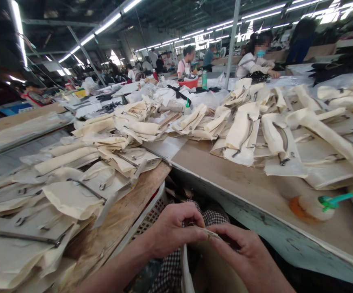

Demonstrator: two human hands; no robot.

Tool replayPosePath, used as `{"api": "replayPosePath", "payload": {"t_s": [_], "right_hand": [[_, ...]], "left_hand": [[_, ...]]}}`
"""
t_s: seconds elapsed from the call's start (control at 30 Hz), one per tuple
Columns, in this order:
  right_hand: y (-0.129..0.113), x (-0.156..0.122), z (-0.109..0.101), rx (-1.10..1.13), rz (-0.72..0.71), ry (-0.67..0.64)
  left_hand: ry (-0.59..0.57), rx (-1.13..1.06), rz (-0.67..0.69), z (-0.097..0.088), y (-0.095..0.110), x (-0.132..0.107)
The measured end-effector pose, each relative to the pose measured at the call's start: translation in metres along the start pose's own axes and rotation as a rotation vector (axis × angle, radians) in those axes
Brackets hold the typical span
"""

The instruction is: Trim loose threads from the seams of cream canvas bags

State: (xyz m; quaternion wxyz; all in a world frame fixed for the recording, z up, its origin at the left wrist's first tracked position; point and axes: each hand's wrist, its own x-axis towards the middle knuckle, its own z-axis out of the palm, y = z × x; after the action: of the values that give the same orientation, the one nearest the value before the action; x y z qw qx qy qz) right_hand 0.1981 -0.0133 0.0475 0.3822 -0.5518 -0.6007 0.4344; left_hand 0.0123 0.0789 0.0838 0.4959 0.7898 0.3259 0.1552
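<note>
Low in the middle of the view, both hands pinch the edge of a cream fabric piece (222, 264) that hangs down over my lap. My left hand (176, 228) grips the edge between thumb and curled fingers. Close beside it, my right hand (240, 248) pinches the same edge with thumb and forefinger. The lower part of the piece runs out of view. Checked cloth (170, 270) shows beneath it. Whether a zipper runs along the held edge I cannot tell.
Cream fabric pieces with dark zippers (72, 195) cover the wooden table (103, 240) on the left. Similar pieces (242, 130) lie on the brown tabletop (207, 162). A bottle with a green nozzle (313, 207) lies at right. A white basket (152, 215) stands below. Several people work behind.
</note>
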Motion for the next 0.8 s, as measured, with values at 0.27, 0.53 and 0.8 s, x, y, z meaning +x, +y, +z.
{"api": "replayPosePath", "payload": {"t_s": [0.27, 0.53, 0.8], "right_hand": [[0.006, -0.004, 0.007, -0.064, -0.043, 0.046], [0.005, -0.004, 0.014, -0.114, -0.125, 0.142], [0.002, -0.006, 0.020, -0.132, -0.159, 0.184]], "left_hand": [[0.098, 0.334, 0.212, 0.011, 0.009, -0.016], [0.170, 0.499, 0.339, 0.015, 0.015, -0.019], [0.190, 0.658, 0.424, 0.024, 0.012, -0.024]]}}
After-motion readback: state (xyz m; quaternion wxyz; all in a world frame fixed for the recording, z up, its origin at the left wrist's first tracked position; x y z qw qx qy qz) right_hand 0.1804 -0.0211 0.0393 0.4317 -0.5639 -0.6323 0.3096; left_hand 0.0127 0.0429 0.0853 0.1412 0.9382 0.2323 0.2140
